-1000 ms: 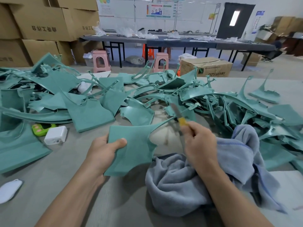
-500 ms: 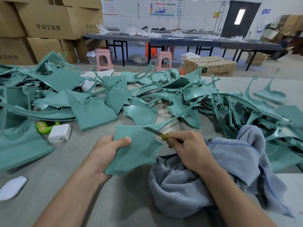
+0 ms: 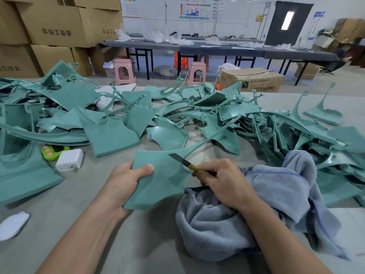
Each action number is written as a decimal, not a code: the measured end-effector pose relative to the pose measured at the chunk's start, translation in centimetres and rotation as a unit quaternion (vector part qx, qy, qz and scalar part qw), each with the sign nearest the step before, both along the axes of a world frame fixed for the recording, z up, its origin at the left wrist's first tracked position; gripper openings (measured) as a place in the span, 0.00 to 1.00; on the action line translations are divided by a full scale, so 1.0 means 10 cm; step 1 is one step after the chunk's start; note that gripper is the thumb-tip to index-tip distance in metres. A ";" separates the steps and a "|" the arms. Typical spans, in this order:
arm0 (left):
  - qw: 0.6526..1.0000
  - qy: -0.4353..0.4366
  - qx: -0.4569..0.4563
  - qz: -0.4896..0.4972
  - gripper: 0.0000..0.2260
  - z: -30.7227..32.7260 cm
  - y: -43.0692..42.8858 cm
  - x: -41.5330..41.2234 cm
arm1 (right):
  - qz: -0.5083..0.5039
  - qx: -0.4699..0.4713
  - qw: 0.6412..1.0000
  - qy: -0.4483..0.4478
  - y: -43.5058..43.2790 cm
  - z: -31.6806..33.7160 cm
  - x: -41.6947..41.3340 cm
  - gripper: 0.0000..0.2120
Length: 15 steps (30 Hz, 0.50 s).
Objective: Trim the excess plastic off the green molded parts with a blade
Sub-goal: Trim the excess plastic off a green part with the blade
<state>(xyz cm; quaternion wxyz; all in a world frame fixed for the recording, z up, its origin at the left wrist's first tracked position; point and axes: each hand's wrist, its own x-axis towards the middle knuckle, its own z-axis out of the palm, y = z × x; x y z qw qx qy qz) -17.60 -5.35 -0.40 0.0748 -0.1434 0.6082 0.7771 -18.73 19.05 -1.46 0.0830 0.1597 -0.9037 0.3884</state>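
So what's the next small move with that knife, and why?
Probably draw the yellow-handled blade along the upper edge of the flat green molded plastic part, shaving the excess. The right hand holds the blade with its tip at that edge, and the left hand grips the part, thumb on top, steadying it.

What looks like a charger [image 3: 69,160] lies left of the part [image 3: 158,180], towel [image 3: 217,230] right, heap [image 3: 110,135] behind
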 end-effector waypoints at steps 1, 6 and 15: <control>1.000 0.003 -0.001 -0.002 0.06 0.00 0.00 0.01 | -0.008 -0.002 1.000 0.002 0.00 0.00 -0.01 0.09; 1.000 0.005 -0.002 0.006 0.05 0.01 0.00 0.01 | -0.029 -0.063 0.998 0.003 0.02 0.00 -0.01 0.13; 0.999 -0.017 -0.021 -0.022 0.06 0.02 -0.05 0.01 | 0.017 -0.005 1.000 0.010 0.13 0.08 0.02 0.11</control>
